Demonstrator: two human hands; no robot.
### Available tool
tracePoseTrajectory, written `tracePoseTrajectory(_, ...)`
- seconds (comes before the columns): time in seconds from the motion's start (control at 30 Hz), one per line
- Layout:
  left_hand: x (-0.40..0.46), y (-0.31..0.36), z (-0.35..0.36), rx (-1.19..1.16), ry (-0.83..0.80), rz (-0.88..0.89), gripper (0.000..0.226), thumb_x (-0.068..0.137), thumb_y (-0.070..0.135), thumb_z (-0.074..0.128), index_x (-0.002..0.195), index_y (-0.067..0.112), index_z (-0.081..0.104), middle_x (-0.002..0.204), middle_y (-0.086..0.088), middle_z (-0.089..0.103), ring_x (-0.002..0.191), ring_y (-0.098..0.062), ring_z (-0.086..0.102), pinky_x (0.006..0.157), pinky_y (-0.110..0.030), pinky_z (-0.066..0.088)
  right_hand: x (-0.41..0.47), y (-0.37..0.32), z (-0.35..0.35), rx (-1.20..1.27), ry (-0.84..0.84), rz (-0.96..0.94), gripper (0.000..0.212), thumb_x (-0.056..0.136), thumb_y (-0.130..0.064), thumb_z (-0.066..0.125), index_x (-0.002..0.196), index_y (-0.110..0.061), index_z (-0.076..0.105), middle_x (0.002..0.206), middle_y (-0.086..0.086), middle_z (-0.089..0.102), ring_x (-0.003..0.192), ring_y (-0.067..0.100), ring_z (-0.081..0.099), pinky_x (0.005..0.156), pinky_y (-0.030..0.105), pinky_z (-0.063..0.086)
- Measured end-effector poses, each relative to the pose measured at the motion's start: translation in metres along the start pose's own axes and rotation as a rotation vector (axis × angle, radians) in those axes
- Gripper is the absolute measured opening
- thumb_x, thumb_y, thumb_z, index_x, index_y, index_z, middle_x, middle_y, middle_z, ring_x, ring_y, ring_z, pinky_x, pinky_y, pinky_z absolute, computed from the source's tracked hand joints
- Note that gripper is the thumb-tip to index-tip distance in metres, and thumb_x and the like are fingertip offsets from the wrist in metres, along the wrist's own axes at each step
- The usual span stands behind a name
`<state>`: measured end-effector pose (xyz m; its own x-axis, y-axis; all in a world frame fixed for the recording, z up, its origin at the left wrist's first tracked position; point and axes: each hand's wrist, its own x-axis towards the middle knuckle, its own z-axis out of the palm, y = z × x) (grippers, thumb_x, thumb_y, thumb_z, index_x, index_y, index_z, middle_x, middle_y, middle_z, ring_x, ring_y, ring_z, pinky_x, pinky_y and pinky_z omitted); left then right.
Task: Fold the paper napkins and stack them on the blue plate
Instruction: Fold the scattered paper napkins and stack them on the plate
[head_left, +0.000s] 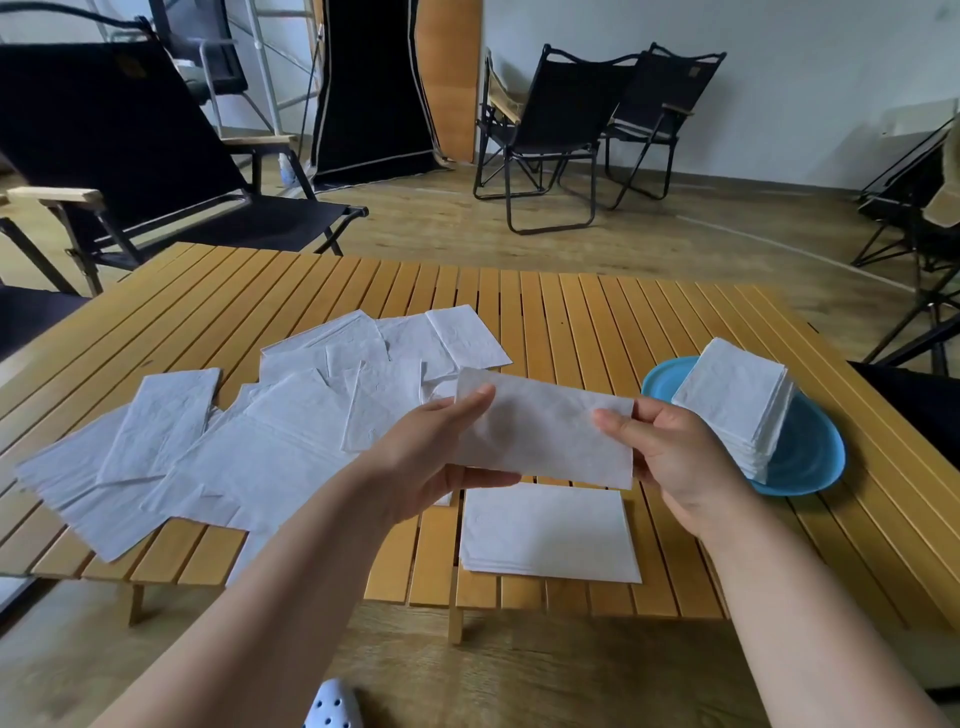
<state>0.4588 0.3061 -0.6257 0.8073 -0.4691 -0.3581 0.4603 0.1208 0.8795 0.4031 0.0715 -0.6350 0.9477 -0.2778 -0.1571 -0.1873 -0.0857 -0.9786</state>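
A white paper napkin, folded into a long rectangle, hangs in the air above the slatted table. My left hand pinches its left end and my right hand pinches its right end. A blue plate sits at the table's right side and carries a tall stack of folded napkins. Several unfolded napkins lie scattered across the left half of the table. A flat pile of napkins lies near the front edge, below my hands.
The yellow wooden slatted table is low, with its front edge close to me. Black folding chairs stand behind it and to the left and right. A white clog shows on the floor at the bottom.
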Motion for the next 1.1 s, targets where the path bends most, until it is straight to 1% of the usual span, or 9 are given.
tracePoseTrajectory(0.13,0.006,-0.005,-0.005,0.198,0.071,0.009,0.030,0.095,0.034,0.066,0.111,0.009,0.067,0.113,-0.015,0.065,0.099,-0.027,0.067,0.084,-0.038,0.060,-0.003,0.000,-0.005,-0.222,-0.003,0.008,0.010,0.091,-0.027,0.072,0.099,-0.021,0.073,0.092,-0.002,0.077,0.089,0.017,0.074,0.070,0.030,0.059)
tracePoseTrajectory(0.23,0.007,-0.006,-0.008,0.318,0.068,0.005,0.023,0.093,0.027,0.071,0.104,0.007,0.074,0.103,-0.012,0.075,0.093,-0.024,0.073,0.083,-0.037,0.062,-0.007,-0.002,-0.007,-0.499,-0.021,0.038,0.012,0.090,-0.032,0.073,0.093,-0.021,0.071,0.089,-0.003,0.074,0.086,0.016,0.070,0.072,0.029,0.057)
tracePoseTrajectory(0.33,0.008,-0.009,-0.007,0.548,0.071,-0.008,0.013,0.092,0.020,0.073,0.099,0.011,0.076,0.089,-0.004,0.077,0.078,-0.013,0.075,0.067,-0.026,0.061,-0.011,-0.002,-0.007,-0.716,-0.076,0.084,0.020,0.088,-0.035,0.074,0.093,-0.017,0.070,0.089,0.000,0.070,0.083,0.015,0.066,0.071,0.029,0.052)
tracePoseTrajectory(0.43,0.010,-0.016,-0.005,0.725,0.064,-0.018,0.008,0.092,0.016,0.071,0.095,0.010,0.074,0.088,-0.004,0.075,0.075,-0.013,0.073,0.058,-0.019,0.056,-0.014,-0.002,-0.004,-0.864,-0.111,0.124,0.022,0.089,-0.037,0.074,0.091,-0.016,0.068,0.091,0.005,0.067,0.082,0.015,0.062,0.070,0.028,0.049)
tracePoseTrajectory(0.53,0.014,-0.023,-0.005,0.927,0.068,0.016,0.010,0.093,0.020,0.070,0.093,0.011,0.072,0.086,-0.007,0.072,0.068,-0.014,0.066,0.053,-0.017,0.050,-0.014,-0.001,-0.002,-0.942,-0.103,0.142,0.026,0.088,-0.039,0.074,0.086,-0.014,0.068,0.091,0.012,0.067,0.078,0.018,0.061,0.066,0.029,0.047)
tracePoseTrajectory(0.7,0.024,-0.034,-0.009,1.125,0.120,0.100,0.016,0.089,0.031,0.073,0.084,0.016,0.070,0.075,-0.003,0.065,0.063,-0.015,0.058,0.054,-0.025,0.045,-0.012,0.001,0.003,-0.980,-0.083,0.179,0.023,0.089,-0.037,0.073,0.101,-0.019,0.068,0.100,0.003,0.068,0.091,0.017,0.064,0.082,0.031,0.056)
tracePoseTrajectory(0.87,0.029,-0.041,-0.010,1.239,0.152,0.121,0.018,0.088,0.033,0.074,0.086,0.017,0.066,0.076,-0.002,0.064,0.063,-0.015,0.057,0.052,-0.024,0.041,-0.011,0.001,0.007,-1.056,-0.042,0.240,0.015,0.087,-0.029,0.075,0.089,-0.018,0.066,0.088,0.004,0.065,0.082,0.018,0.065,0.068,0.025,0.053)
tracePoseTrajectory(0.97,0.028,-0.042,-0.009,1.318,0.208,0.149,0.024,0.086,0.036,0.074,0.094,0.019,0.059,0.082,0.000,0.062,0.068,-0.017,0.058,0.054,-0.029,0.044,-0.011,-0.001,0.015,-1.156,-0.005,0.275,0.023,0.083,-0.024,0.076,0.101,-0.021,0.062,0.095,0.001,0.063,0.084,0.017,0.064,0.072,0.025,0.058)
tracePoseTrajectory(1.1,0.028,-0.043,-0.009,1.395,0.250,0.203,0.027,0.087,0.040,0.072,0.097,0.021,0.055,0.087,0.001,0.061,0.072,-0.016,0.056,0.058,-0.030,0.046,-0.011,0.002,0.027,-1.185,0.043,0.194,0.036,0.083,-0.022,0.074,0.112,-0.026,0.053,0.103,-0.004,0.055,0.085,0.013,0.058,0.063,0.023,0.051)
